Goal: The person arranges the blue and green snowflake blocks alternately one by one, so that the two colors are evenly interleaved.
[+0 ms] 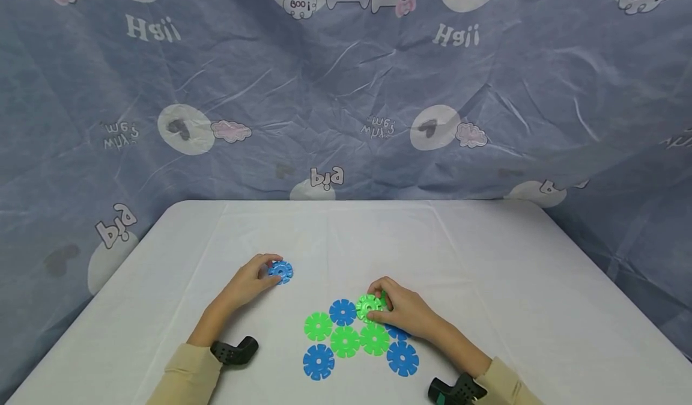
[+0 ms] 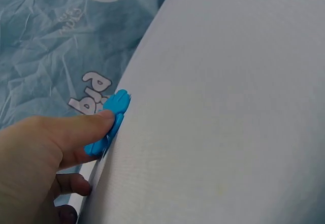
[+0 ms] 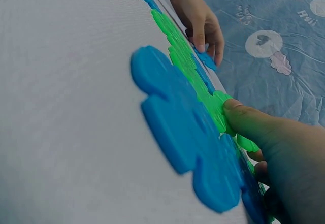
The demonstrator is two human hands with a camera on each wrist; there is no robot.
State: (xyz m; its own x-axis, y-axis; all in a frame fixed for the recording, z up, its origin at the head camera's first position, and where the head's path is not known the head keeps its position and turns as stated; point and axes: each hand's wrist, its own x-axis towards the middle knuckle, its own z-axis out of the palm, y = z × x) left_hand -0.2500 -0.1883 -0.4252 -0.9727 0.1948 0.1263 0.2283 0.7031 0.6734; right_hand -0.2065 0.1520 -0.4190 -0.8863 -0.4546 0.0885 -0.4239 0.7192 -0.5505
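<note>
My left hand (image 1: 251,282) pinches a blue notched plastic disc (image 1: 282,271) left of the other discs; in the left wrist view the thumb lies on this disc (image 2: 119,101). My right hand (image 1: 404,309) holds a green notched disc (image 1: 369,307) between thumb and fingers at the back of the group. Beside that disc lies a blue disc (image 1: 343,312), with green discs (image 1: 345,341) in front. Another blue disc (image 1: 397,333) is partly hidden under the right hand, and a bit of green (image 1: 384,297) shows behind its fingers.
Two blue discs, a left one (image 1: 318,362) and a right one (image 1: 402,358), lie nearest the front. A green disc (image 1: 318,326) marks the group's left side. The white-covered table (image 1: 486,261) ends at a blue printed cloth (image 1: 303,80). Each wrist wears a black device (image 1: 235,351).
</note>
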